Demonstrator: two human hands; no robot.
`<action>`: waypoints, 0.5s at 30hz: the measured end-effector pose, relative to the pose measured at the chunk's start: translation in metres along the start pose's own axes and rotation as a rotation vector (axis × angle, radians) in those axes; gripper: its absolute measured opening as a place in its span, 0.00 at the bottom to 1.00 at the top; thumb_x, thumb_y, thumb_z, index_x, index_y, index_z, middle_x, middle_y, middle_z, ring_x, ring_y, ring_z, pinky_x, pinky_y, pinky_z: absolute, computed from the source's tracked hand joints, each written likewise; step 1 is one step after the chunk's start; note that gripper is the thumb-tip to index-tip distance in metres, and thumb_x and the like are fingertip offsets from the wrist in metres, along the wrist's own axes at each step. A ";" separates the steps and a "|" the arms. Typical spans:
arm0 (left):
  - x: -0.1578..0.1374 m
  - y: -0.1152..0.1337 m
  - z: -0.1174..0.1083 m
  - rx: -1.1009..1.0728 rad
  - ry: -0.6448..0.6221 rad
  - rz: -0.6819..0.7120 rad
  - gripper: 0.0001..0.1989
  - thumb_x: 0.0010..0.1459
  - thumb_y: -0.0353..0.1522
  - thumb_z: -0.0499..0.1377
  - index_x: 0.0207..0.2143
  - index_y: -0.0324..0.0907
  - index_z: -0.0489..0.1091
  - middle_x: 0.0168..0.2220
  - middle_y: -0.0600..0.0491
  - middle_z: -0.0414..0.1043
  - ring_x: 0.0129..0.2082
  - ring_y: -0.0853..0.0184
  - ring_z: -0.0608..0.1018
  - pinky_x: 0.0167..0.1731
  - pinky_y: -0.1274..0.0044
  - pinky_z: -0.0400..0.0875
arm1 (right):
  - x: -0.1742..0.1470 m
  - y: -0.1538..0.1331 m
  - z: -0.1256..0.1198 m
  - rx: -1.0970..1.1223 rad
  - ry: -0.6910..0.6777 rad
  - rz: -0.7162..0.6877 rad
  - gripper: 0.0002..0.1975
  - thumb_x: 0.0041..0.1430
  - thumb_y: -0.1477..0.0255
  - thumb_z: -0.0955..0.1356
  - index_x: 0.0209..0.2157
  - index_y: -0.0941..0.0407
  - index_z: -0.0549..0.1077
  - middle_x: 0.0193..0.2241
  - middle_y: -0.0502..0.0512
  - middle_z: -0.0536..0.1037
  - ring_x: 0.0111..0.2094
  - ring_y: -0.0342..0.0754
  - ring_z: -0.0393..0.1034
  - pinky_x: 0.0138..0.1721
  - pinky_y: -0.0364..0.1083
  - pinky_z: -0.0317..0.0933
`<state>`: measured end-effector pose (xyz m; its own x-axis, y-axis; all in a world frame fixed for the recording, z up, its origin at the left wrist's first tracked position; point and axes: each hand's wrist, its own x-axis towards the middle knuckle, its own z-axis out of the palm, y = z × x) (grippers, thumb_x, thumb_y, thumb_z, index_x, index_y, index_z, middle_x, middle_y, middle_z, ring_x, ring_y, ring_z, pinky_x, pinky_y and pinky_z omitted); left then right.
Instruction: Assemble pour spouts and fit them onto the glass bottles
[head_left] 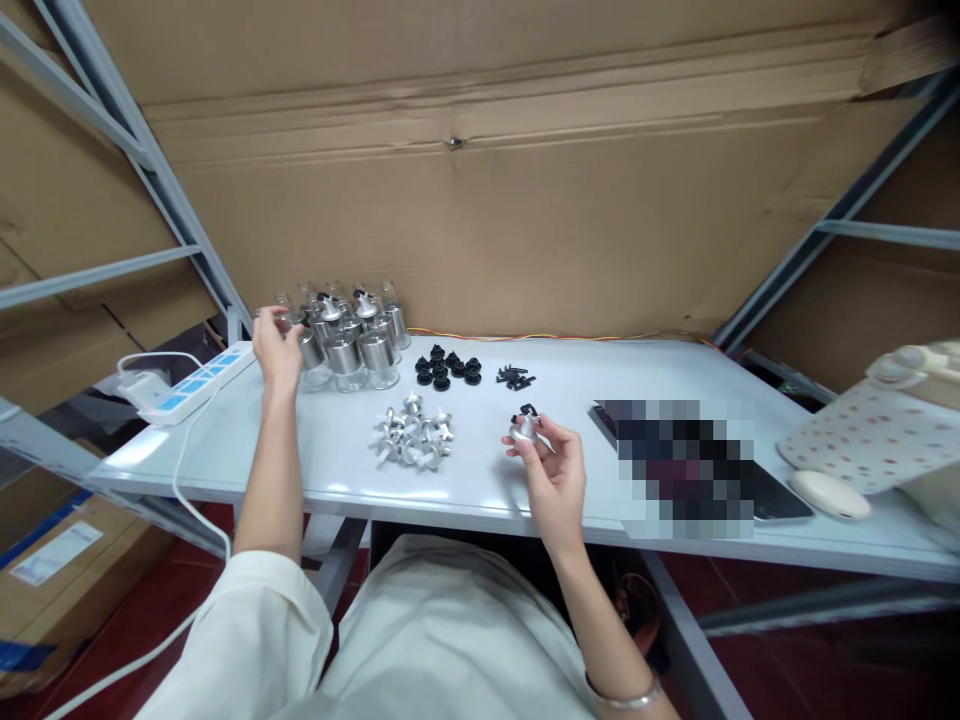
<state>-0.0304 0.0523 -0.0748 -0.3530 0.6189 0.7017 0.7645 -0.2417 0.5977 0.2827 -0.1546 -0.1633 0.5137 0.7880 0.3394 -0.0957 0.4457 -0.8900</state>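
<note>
At the left of the cluster, my left hand has its fingers and thumb curled around the upper part of a glass bottle; the exact contact is partly hidden. Several glass bottles with steel sleeves stand close together there, two of them topped with silver-and-black pour spouts. My right hand pinches another pour spout above the table, its black cap upward. Between the hands lies a heap of silver spout parts. Behind it sit black stoppers and small black pieces.
A white power strip with a plugged-in adapter lies at the table's left end, its cable hanging down. To the right are a dark flat device, partly pixelated, an off-white oval case and a dotted container. Cardboard backs the table.
</note>
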 end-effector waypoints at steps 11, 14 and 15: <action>-0.032 0.092 -0.076 -0.196 0.188 0.256 0.11 0.59 0.33 0.56 0.46 0.44 0.64 0.45 0.56 0.63 0.44 0.66 0.71 0.44 0.70 0.69 | 0.002 -0.005 -0.003 -0.040 0.057 -0.052 0.10 0.58 0.64 0.66 0.38 0.56 0.69 0.39 0.57 0.76 0.30 0.46 0.74 0.38 0.50 0.66; -0.034 0.094 -0.076 -0.202 0.106 0.257 0.11 0.58 0.32 0.57 0.45 0.43 0.64 0.44 0.54 0.64 0.43 0.65 0.71 0.43 0.70 0.69 | 0.002 -0.005 -0.004 -0.089 0.046 -0.031 0.11 0.58 0.63 0.66 0.35 0.57 0.71 0.39 0.58 0.77 0.31 0.46 0.74 0.41 0.51 0.65; -0.034 0.090 -0.073 -0.185 0.071 0.247 0.11 0.58 0.32 0.57 0.44 0.43 0.64 0.43 0.54 0.64 0.43 0.64 0.72 0.42 0.70 0.69 | 0.002 -0.005 -0.004 -0.093 0.045 -0.028 0.12 0.58 0.62 0.66 0.35 0.57 0.71 0.39 0.58 0.77 0.31 0.46 0.74 0.41 0.52 0.65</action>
<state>0.0107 -0.0453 -0.0164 -0.2106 0.4719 0.8561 0.7232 -0.5140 0.4612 0.2878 -0.1569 -0.1594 0.5531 0.7548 0.3526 -0.0018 0.4244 -0.9055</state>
